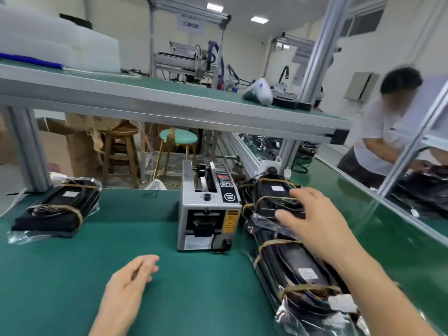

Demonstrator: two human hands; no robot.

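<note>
Right hand (312,221), fingers spread, hovers over the black bundle (265,190) at centre right, its long axis running up-frame. Left hand (131,277) is loosely curled and empty.

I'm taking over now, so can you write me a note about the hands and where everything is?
Left hand: open, loosely curled, low over the green table, holding nothing.
Right hand: open, fingers spread over the far bagged bundle; no grip yet.
Things: tape dispenser in the middle; near bundle right of it; left bundle on the other side.
Done: maybe the left bundle, set apart.
Left: probably the right-side bundles.
</note>
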